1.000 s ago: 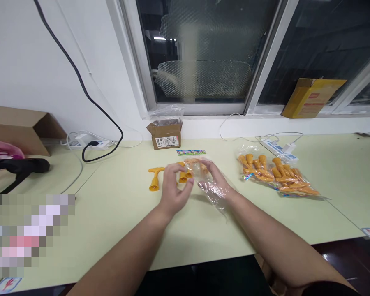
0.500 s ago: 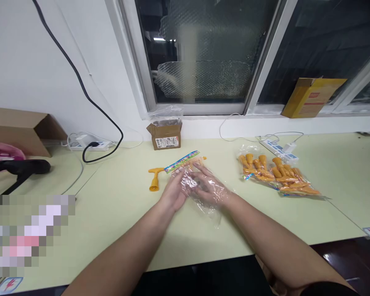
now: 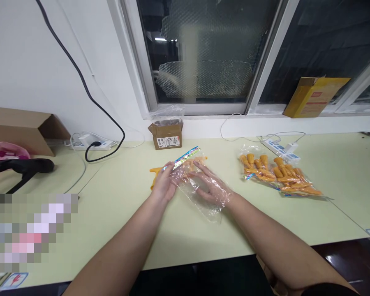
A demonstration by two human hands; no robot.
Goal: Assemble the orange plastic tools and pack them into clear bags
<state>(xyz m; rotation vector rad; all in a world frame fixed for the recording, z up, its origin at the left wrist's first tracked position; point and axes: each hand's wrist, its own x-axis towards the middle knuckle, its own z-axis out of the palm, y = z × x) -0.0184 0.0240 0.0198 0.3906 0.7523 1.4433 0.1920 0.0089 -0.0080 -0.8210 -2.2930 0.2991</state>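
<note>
A clear plastic bag (image 3: 200,199) with a shiny printed header strip (image 3: 187,156) lies tilted between my hands. My left hand (image 3: 164,183) grips the bag near the strip's lower left end, its thumb along the edge. Film covers my right hand (image 3: 214,187) as far as the wrist; its fingers are stretched apart, and it appears to be inside the bag. Beyond the fingers an orange plastic piece (image 3: 200,159) shows, partly behind the film. Another orange T-shaped piece (image 3: 156,169) with a flared end sits on the table, partly hidden by my left hand.
Packed bags of orange pieces (image 3: 282,174) lie to the right, before a power strip (image 3: 282,150). A small open carton (image 3: 168,137) stands by the wall. On the left are a larger cardboard box (image 3: 18,123), a black cable (image 3: 89,96) and a black strap-like object (image 3: 33,168).
My left hand has shifted left to the header strip's end, now partly covering the T-shaped orange piece. The bag is spread flatter; my right hand has barely moved.
</note>
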